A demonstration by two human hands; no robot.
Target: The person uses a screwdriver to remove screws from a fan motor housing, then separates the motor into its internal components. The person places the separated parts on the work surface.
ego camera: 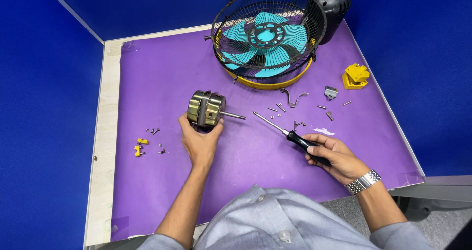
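Motor [207, 109] rests on the purple mat [157, 78], left hand [199, 141] cupping its near side with fingers wrapped around the metal housing (likely heavy, rigid; grip the body, not the protruding shaft). Right hand [333, 155] closes its fingers around the screwdriver [290, 134] handle, tip pointing toward the motor.

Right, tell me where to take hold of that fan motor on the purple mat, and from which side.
Grip the fan motor across its brass-coloured body, coming from the near side as the left hand does. The body is wide and blocky enough for fingers to bracket, while the thin shaft sticking out to the right would probably let it swing.
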